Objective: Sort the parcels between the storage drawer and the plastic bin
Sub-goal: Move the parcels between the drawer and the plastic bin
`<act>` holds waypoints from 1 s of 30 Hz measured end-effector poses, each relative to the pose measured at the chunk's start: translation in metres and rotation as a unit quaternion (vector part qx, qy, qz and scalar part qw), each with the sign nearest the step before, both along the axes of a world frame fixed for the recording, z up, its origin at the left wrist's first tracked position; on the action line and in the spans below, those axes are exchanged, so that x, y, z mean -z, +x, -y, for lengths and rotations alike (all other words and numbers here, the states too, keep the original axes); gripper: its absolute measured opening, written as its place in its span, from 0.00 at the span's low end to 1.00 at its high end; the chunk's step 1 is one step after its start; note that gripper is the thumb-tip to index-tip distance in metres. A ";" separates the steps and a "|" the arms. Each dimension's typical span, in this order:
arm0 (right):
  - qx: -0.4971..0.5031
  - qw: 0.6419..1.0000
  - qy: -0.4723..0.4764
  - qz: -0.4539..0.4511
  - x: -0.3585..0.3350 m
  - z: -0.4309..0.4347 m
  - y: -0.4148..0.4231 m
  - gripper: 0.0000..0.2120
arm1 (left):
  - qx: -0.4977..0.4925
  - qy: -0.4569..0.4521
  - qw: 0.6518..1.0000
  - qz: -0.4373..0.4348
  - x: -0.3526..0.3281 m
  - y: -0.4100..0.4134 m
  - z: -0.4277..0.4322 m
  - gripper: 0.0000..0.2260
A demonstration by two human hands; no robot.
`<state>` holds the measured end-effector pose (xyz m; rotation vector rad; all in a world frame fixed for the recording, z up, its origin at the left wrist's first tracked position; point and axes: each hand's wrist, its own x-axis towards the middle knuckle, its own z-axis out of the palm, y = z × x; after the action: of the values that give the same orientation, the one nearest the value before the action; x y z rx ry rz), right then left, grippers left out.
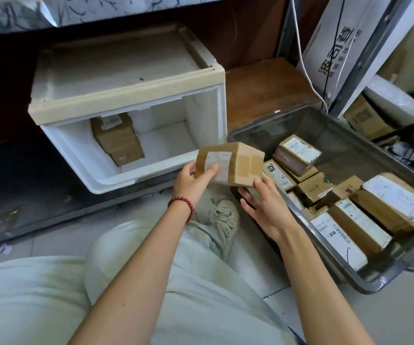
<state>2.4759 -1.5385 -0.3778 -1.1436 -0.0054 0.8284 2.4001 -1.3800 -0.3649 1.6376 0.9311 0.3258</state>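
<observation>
A brown cardboard parcel with a white label hangs in the air between the drawer and the bin. My left hand grips its left end, thumb across the label. My right hand supports its lower right corner from below, fingers spread. The white storage drawer stands pulled out at the left, with stacked brown parcels at its back left. The grey plastic bin at the right holds several labelled parcels.
My knees in pale trousers and one shoe fill the lower middle, on a tiled floor. A dark low platform runs along the left. A white cable and a white printed carton stand behind the bin.
</observation>
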 end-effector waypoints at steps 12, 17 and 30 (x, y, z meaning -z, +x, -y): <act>0.109 0.990 -0.017 0.093 0.001 0.003 0.007 0.17 | -0.025 -0.043 0.999 0.004 -0.006 -0.002 0.005 0.31; 0.145 0.979 -0.069 0.129 0.002 0.008 0.006 0.16 | -0.054 -0.077 0.995 0.026 -0.005 0.004 0.003 0.30; 0.116 0.984 -0.105 0.091 -0.008 0.011 0.009 0.12 | 0.017 0.011 1.000 0.018 -0.010 0.004 0.012 0.24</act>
<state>2.4853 -1.5498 -0.3703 -1.3873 0.0647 0.5246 2.4044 -1.3924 -0.3548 1.6614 0.8755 0.3427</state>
